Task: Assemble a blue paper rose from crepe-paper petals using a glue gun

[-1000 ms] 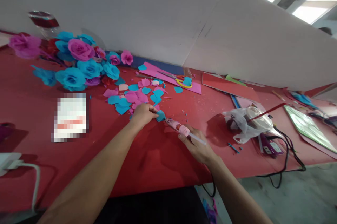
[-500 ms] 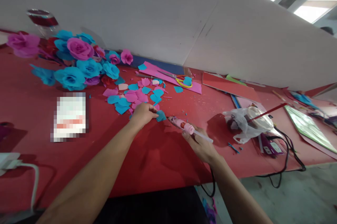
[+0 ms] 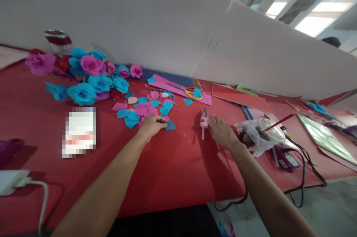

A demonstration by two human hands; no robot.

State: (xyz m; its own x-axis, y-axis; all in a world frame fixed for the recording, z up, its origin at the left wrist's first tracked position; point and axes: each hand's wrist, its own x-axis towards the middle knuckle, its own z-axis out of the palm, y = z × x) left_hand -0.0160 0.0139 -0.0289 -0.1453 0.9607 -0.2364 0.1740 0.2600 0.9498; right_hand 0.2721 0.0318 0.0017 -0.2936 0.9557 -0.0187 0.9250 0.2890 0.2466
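Blue paper petal (image 3: 170, 126) lies flat on the red table (image 3: 173, 170), right at the tips of your left hand (image 3: 152, 124). Your left fingers are curled and pinch its edge. Your right hand (image 3: 221, 132) is off to the right, well apart from the petal. Its fingers close around the small pink glue gun (image 3: 204, 121), which stands with its tip pointing away from you and a clear glue stick poking out toward you.

Just behind your left hand is a heap of cut blue and pink paper pieces (image 3: 145, 107). Further back lie yellow-handled scissors (image 3: 192, 93) on a long pink paper sheet (image 3: 178, 86). To the left is a bunch of blue and pink paper roses (image 3: 89, 77). Near your right hand sits a clear plastic bag with a round tub (image 3: 264, 133) and a black cord (image 3: 304, 170).
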